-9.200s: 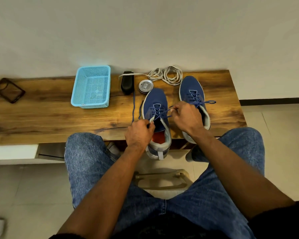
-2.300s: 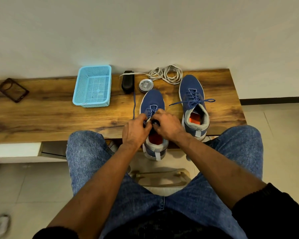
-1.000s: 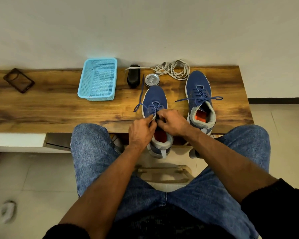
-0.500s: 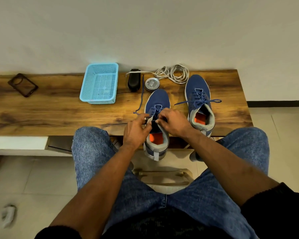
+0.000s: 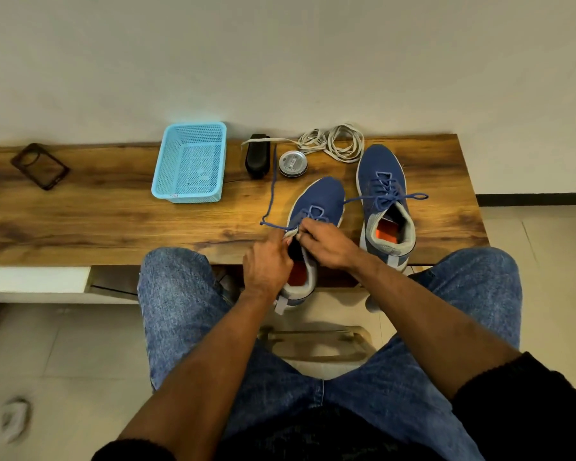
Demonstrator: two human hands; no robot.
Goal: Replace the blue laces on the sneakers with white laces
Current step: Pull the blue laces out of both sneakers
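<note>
Two blue sneakers stand on the wooden bench [image 5: 113,221]. The left sneaker [image 5: 320,201] hangs its heel over the front edge, and only its lowest eyelets still hold blue lace [image 5: 273,181], whose loose end trails up the bench. My left hand [image 5: 268,261] grips the sneaker's tongue and collar. My right hand [image 5: 326,241] pinches the lace at the eyelets. The right sneaker [image 5: 384,194] remains fully laced in blue. White laces [image 5: 333,144] lie coiled at the back by the wall.
A light blue plastic basket [image 5: 190,163] sits left of the shoes. A black brush [image 5: 257,154] and a round tin [image 5: 292,164] lie behind the left sneaker. A dark phone case [image 5: 40,166] rests far left. My knees in jeans are under the bench edge.
My hands stayed on the left sneaker while more blue lace came out of its eyelets. The loose lace end shifted on the bench to the left of the shoe.
</note>
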